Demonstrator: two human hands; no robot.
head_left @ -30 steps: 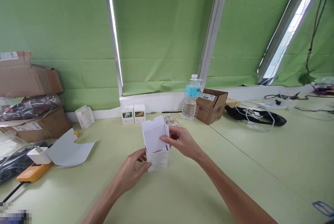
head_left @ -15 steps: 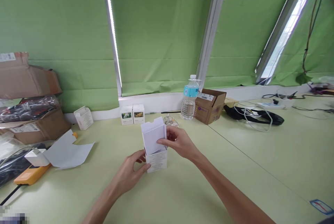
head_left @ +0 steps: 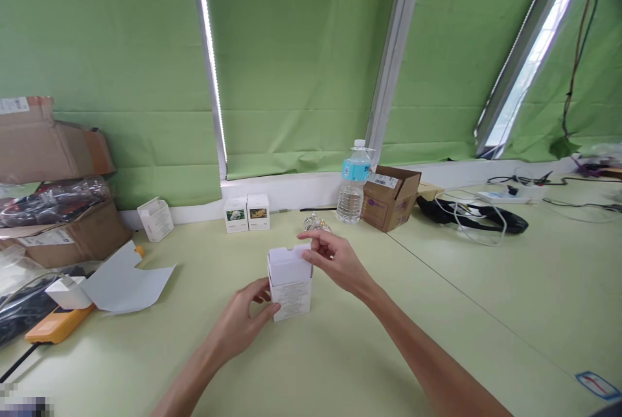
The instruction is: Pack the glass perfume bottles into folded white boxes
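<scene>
A small white cardboard box (head_left: 291,300) with fine print on its front stands upright on the table. A white cardboard insert (head_left: 287,266) sticks out of its open top. My left hand (head_left: 245,313) holds the box from the left, thumb on the lower front and fingers behind the left side. At the insert's upper right corner is my right hand (head_left: 335,260), its thumb on the front edge. Its index finger stretches over the top, and the other fingers curl partly out of sight. Behind this hand lies a shiny silvery object (head_left: 315,223), partly hidden.
Two small white picture boxes (head_left: 247,214), a water bottle (head_left: 352,187) and an open brown carton (head_left: 389,200) stand along the back. Another white box (head_left: 155,219), a white sheet (head_left: 129,284) and an orange power strip (head_left: 61,326) are at left. A black pouch with cables (head_left: 473,216) lies right.
The insert has gone down into the box, so much less of it shows. My right hand has moved slightly up, its index finger now stretched over the top. My left hand stays in place.
</scene>
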